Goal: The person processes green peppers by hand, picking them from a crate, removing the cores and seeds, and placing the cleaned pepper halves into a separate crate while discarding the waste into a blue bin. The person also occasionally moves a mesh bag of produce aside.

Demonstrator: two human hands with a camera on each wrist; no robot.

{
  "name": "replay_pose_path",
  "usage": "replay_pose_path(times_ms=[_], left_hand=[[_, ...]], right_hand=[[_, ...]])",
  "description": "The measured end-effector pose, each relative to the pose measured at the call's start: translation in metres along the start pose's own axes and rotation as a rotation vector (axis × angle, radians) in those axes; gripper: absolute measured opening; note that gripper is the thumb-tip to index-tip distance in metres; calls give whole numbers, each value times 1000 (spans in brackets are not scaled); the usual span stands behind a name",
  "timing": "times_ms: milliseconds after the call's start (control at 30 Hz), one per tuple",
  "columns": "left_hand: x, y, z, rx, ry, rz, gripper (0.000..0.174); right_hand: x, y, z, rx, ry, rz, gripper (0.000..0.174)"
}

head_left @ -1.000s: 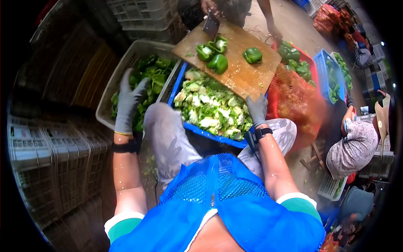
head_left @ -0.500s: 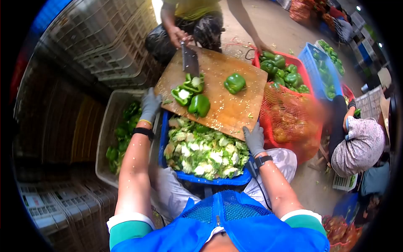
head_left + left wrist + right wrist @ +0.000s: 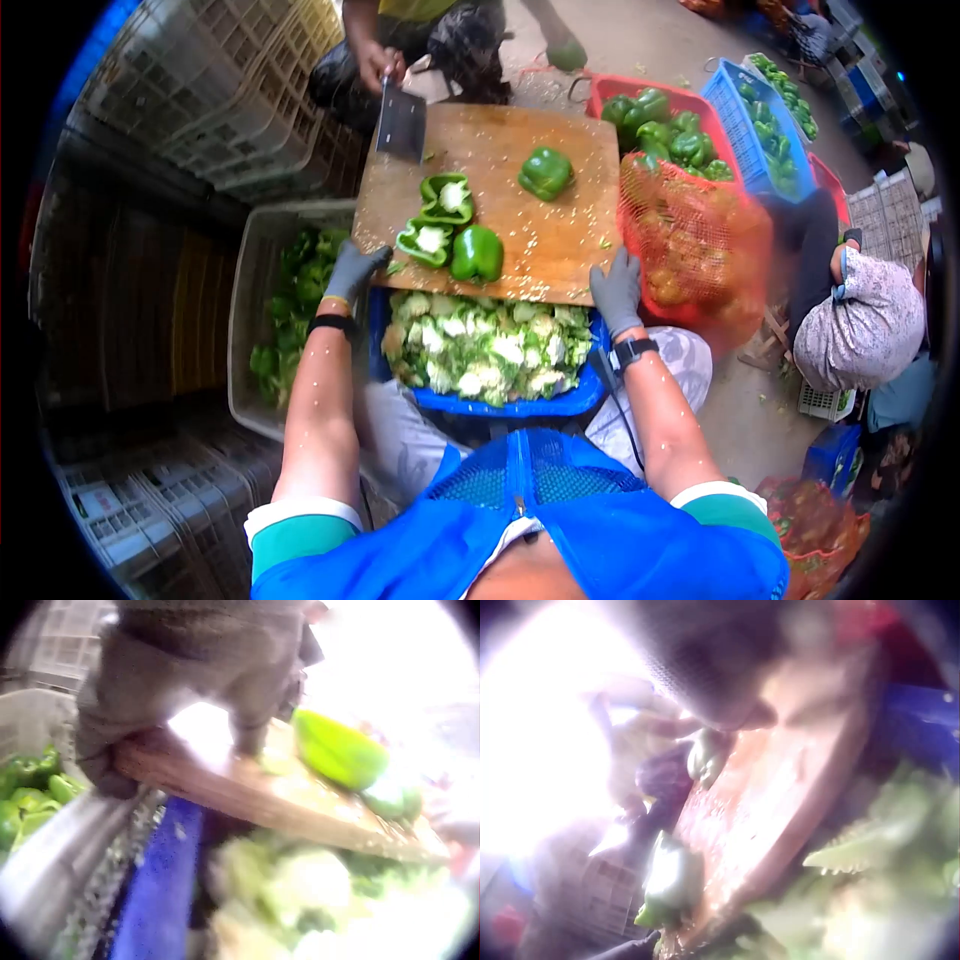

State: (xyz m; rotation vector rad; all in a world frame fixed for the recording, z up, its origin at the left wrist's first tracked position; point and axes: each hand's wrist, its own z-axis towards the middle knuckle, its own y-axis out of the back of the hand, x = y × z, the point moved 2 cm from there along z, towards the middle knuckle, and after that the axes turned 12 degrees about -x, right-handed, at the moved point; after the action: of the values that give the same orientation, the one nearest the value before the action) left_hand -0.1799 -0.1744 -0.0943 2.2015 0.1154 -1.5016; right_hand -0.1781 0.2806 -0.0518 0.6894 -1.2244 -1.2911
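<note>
A wooden cutting board [image 3: 540,235] lies across the back of a blue crate [image 3: 500,408] full of pale green vegetable scraps [image 3: 480,350]. My gloved left hand [image 3: 355,272] grips the board's near left corner; in the left wrist view a finger [image 3: 249,735] rests on top and others wrap the edge. At the near right corner my gloved right hand [image 3: 618,292] holds the board's edge, blurred in the right wrist view. On the board sit two cut pepper pieces with pale cores [image 3: 425,243], a rounded green pepper [image 3: 477,253] beside them, and another pepper [image 3: 546,173] farther right.
Across the board, a person's hand [image 3: 380,65] holds a cleaver [image 3: 401,122] at its far left edge. Their other hand has a pepper [image 3: 566,55]. A grey crate of peppers [image 3: 240,330] stands left; a red crate [image 3: 722,150] and net sack [image 3: 690,240] stand right.
My left hand has moved from over the grey crate to the board. The board has turned and now lies squarer to me. The other person's hand lifts a pepper from the red crate.
</note>
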Motion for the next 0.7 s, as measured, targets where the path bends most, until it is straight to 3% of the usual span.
replay_pose_path(times_ms=[67, 133, 200, 267, 367, 400, 467, 500, 600, 633, 700], left_hand=[[27, -4, -4, -81, 23, 200, 78], [3, -4, -25, -143, 11, 489, 89], [12, -3, -23, -171, -28, 497, 87], [-3, -4, -33, -187, 2, 455, 87], [-31, 3, -47, -175, -9, 693, 72], [-39, 7, -54, -148, -15, 785, 68], [-54, 10, -67, -255, -201, 805, 54], [-62, 9, -73, -309, -298, 810, 47], [-80, -20, -97, 13, -382, 5, 30], [-95, -32, -115, 147, -387, -56, 27], [-109, -60, -151, 318, -393, -180, 28]], right_hand=[[21, 6, 4, -60, 185, 21, 63], [59, 17, 10, -56, 373, 142, 67], [87, -7, 4, 128, 582, 342, 76], [138, 16, -10, 317, 564, 326, 84], [154, -5, -20, 277, 656, 334, 85], [155, -7, -18, 284, 605, 370, 84], [150, -8, -10, 294, 501, 438, 83], [142, -6, -12, 201, 365, 590, 65], [130, 13, -24, 1036, -654, 1693, 50], [126, 23, -29, 1325, -672, 1839, 45], [140, 52, -48, 1258, -652, 1869, 48]])
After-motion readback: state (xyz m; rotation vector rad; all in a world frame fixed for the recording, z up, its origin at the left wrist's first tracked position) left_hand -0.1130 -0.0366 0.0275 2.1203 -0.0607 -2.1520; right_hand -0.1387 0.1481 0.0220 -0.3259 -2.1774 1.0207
